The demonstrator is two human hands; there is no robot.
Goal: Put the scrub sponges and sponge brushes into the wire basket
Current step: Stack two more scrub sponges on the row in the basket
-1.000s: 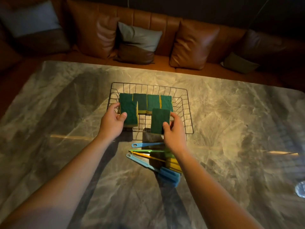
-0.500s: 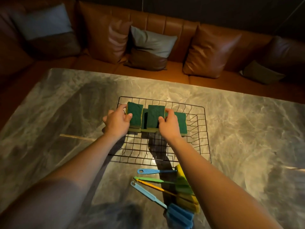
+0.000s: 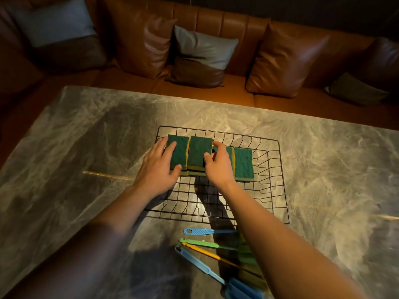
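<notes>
step: seating two more scrub sponges on the row at the far end of the wire basket (image 3: pixel 278 180)
left hand (image 3: pixel 158 169): fingers over the top, thumb at the near edge of the leftmost scrub sponge (image 3: pixel 178 151), pinching it
right hand (image 3: pixel 217 166): thumb and fingers clamped on the second sponge (image 3: pixel 199 153)
other sponges: rightmost one (image 3: pixel 243 164) flat on the basket floor, another partly hidden under the right hand
sponge brushes (image 3: pixel 207 243): on the counter (image 3: pixel 64 147), near side of basket, not loaded
do it well: lower both level, green side up, edges flush with neighbours, let go only once flat; leave near half free for brushes
</notes>
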